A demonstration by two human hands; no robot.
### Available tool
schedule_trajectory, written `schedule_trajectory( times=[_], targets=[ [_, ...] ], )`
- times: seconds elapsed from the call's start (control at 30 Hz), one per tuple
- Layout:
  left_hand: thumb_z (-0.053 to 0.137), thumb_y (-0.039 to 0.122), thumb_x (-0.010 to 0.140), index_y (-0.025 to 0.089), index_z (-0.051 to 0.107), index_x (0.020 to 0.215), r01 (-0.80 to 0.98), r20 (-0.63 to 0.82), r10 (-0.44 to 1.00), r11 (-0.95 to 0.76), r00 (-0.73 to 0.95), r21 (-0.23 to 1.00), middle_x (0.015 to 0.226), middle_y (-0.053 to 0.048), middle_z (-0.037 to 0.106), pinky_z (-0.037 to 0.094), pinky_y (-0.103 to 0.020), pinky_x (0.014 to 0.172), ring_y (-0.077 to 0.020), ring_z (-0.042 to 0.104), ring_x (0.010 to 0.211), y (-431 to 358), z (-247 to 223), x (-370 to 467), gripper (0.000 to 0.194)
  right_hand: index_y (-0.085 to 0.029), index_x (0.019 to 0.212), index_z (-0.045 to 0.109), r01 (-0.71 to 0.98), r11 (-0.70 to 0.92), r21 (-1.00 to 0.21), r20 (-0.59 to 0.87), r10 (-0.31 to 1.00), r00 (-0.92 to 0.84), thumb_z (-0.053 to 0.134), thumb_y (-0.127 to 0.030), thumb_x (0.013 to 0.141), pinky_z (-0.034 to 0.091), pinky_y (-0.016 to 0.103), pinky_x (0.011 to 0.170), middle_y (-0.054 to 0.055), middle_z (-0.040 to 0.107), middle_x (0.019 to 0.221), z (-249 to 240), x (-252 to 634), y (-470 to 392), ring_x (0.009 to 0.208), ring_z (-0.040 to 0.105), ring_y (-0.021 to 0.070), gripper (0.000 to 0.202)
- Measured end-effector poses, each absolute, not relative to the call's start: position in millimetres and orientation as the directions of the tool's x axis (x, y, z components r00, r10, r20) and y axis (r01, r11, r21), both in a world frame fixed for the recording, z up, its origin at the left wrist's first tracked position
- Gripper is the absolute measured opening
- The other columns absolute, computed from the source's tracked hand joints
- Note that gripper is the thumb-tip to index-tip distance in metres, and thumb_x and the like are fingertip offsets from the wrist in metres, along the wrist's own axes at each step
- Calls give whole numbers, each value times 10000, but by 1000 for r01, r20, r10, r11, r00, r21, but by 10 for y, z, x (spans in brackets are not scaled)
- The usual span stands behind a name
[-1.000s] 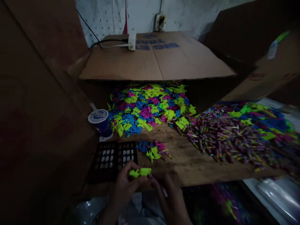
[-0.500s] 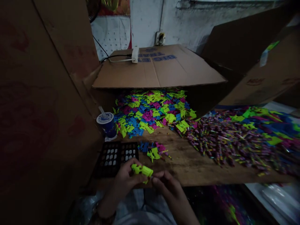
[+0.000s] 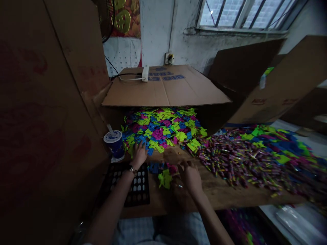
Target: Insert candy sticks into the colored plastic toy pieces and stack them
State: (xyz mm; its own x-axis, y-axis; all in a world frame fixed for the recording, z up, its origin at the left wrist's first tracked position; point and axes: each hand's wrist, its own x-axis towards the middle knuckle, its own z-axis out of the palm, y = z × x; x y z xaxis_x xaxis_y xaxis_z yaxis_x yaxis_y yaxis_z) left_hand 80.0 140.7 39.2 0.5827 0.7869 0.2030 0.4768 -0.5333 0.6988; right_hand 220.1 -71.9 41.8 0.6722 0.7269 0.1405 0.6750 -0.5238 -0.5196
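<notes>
My left hand [image 3: 140, 156] reaches out over the near left edge of a large heap of flat plastic pieces [image 3: 157, 132] in yellow-green, blue and pink. Its fingers are stretched and somewhat apart, touching or just above blue and yellow-green pieces; no held item shows. Lower and to the right, my right hand [image 3: 191, 177] is over the tabletop with its fingers loosely bent; nothing is visible in them. Left of it lies a small group of pieces, with a yellow-green plastic piece [image 3: 165, 179] in front and a blue piece [image 3: 153, 167] behind.
A black tray with round holes [image 3: 136, 200] lies under my left forearm. A lidded blue cup [image 3: 116, 146] stands beside a cardboard wall [image 3: 63, 119]. Over the heap is a cardboard flap [image 3: 166, 92]. Many small wrapped sticks [image 3: 230, 156] cover the right side.
Both hands were together at the table's front edge around a yellow-green piece. They have parted: the left went forward to the heap, the right forward and slightly right. The view has tilted up.
</notes>
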Motion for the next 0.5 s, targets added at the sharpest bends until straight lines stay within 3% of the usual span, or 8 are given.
schedule_trajectory(
  times=[0.1,0.27,0.4,0.5],
  targets=[
    [601,182,740,141,609,1148,553,179,774,-573,607,605,1380,-151,463,-26,-568,1093,-374,130,1377,1557,269,862,410,-118,1063,607,676,-581,-453,125,709,694,468,-165,882,411,371,832,180,577,1069,354,2533,-519,985,558,255,233],
    [636,203,734,222,646,1107,600,182,760,-616,624,511,1384,-109,468,8,-568,1089,-375,119,1380,1576,169,855,374,-146,1068,578,654,-607,-451,99,694,713,555,-296,886,502,374,784,59,607,1048,161,2914,-145,892,601,175,237],
    [655,163,718,240,682,1019,581,197,753,-622,627,525,1361,-106,491,48,-579,1081,-385,155,1366,1635,211,807,311,-136,963,604,668,-547,-504,194,682,705,561,-291,879,500,349,760,52,618,995,117,2849,-107,855,600,162,182],
    [683,196,705,213,677,991,525,180,743,-601,645,603,1346,-136,490,92,-616,1058,-428,173,1342,1662,290,779,286,-147,893,621,686,-489,-539,296,653,697,568,-217,848,482,284,755,52,618,954,139,2668,-476,838,594,147,99]
  ],
)
